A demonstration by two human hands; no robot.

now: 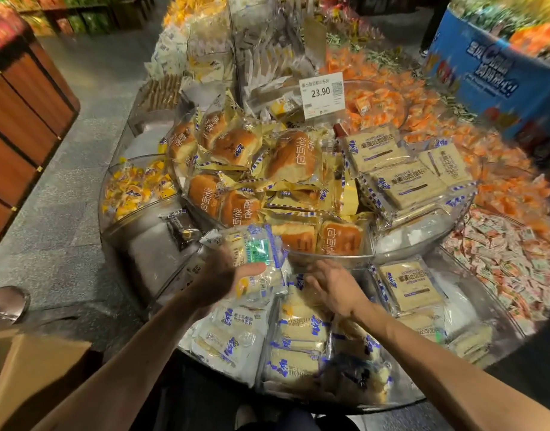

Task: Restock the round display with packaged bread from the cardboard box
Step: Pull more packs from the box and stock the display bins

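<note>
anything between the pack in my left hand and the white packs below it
Only the right hand, spread open over the white packs just right of the bread pack the left hand grips; nothing else visible blocks the way.

Price tag (321, 94), far centre: "23.90" in black digits on a white card, with a QR code at its right; the smaller line above is illegible.
Brown bun packets (294, 155), middle tier: white characters "老面包", and on some also "酵香".
Flat toast packets (404, 185), right of the buns: a dark line ending in "面包"; the rest is blurred.
Blue stand (485, 70), far right: large white characters, too blurred to read.
Packet (255, 259) held in the left hand (224, 275): print blurred.
</note>
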